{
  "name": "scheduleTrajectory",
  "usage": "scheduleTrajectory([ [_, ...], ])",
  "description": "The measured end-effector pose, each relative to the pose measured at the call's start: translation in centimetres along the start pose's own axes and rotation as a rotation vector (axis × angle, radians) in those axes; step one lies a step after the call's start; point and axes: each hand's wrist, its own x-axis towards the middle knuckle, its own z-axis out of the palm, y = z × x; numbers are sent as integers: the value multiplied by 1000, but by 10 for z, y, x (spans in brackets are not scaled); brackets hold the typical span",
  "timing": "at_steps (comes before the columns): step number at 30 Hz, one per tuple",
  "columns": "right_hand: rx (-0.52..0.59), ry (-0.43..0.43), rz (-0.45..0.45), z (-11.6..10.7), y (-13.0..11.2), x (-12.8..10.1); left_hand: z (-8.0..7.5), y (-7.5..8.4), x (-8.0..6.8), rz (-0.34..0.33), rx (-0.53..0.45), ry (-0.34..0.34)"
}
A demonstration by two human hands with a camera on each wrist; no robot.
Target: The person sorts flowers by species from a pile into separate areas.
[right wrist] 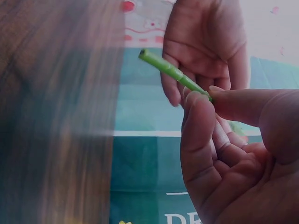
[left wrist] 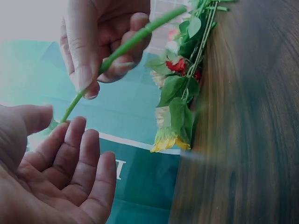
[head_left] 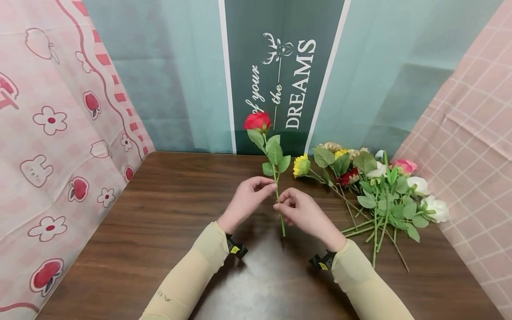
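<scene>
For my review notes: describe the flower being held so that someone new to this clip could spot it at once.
On the brown wooden table, in front of the green DREAMS banner, two hands meet at the middle. The right hand pinches the stem of a red rose held upright, the left hand beside it. Unlike the flower pile lying to the right, it stands alone.

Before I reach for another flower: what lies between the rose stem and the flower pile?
In the head view, only the right hand, pinching the rose stem, and bare wooden table lie before the flower pile.
</scene>
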Motion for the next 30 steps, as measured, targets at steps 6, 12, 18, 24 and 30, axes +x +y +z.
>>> scheduleTrajectory([
  [6,17,-35,-1,5,1,2,1,0,3,-62,-130,-12],
  [12,98,-96,-7,7,2,2,0,0,3,-65,-200,-5],
  [18,74,-66,-12,6,2,0,-7,1,3,-38,-183,-4],
  [24,-131,36,-54,-1,3,0,-64,-2,-4,-3,144,104],
  [30,-254,63,-94,-9,7,4,-181,-20,-38,-106,774,219],
])
